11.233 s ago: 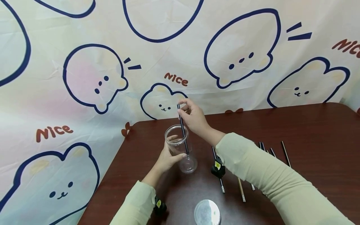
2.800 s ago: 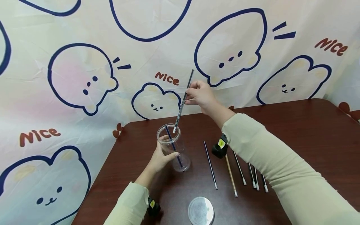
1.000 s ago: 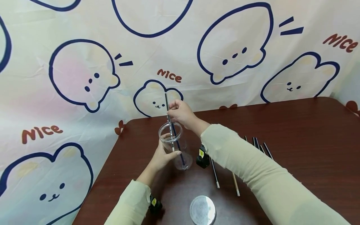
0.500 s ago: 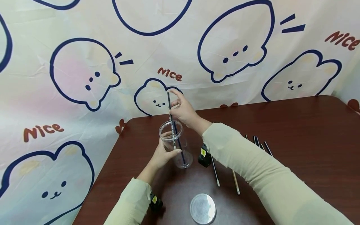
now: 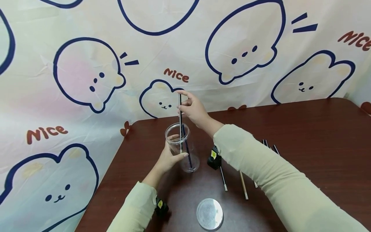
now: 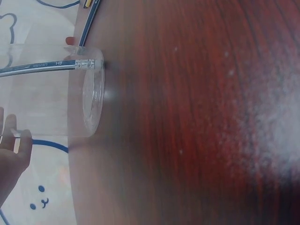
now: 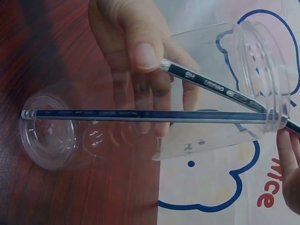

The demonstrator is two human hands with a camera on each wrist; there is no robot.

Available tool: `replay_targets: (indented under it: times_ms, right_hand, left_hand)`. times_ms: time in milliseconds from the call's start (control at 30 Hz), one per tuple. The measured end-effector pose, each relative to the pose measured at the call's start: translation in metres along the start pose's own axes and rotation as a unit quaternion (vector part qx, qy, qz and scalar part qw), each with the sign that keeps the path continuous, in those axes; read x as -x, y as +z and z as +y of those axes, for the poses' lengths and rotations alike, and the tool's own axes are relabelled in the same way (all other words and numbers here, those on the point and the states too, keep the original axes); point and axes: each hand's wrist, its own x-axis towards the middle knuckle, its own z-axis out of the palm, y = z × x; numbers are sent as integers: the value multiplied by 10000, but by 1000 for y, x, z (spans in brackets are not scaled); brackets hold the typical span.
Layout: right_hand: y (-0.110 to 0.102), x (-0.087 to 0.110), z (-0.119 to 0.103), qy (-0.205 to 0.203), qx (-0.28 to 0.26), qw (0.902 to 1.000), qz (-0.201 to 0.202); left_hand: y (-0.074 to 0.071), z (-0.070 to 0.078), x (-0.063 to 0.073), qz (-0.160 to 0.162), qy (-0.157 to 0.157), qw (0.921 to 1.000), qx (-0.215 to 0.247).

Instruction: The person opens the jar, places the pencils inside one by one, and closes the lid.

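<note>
Cartoon backdrop [image 5: 162, 56], tabletop [image 5: 318, 138]; jar [image 5: 192, 151] near far-left corner.
Head: left fingers [image 5: 179, 158] curled round jar, right fingers [image 5: 188, 94] pinching black pencil [image 5: 180, 117] partway in; slack pinch could drop it. Left wrist: blue pencil [image 6: 47, 67] inside. Right wrist: pencils cross, may snag.

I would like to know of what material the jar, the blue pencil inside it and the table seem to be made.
Jar: probably clear, glossy plastic; it is see-through with highlights, but glass remains possible.
Blue pencil: smooth, painted, perhaps wooden; the even coat hides its core.
Table: wood or wood-look laminate, polished; reddish-brown grain streaks and a pale glare show.
</note>
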Motion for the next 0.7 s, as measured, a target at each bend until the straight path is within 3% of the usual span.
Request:
replay_targets:
  times_ms: [233,467,700]
  right_hand:
    - [0,0,-5,70,-53,9992,386]
    - [4,5,-4,479,166,9987,74]
    - [6,8,0,668,502,9963,-221]
  left_hand:
    - [0,4,0,-26,-210,9998,-5]
    - [3,24,6,-93,-289,9995,7]
    - [4,28,6,-115,-348,9992,153]
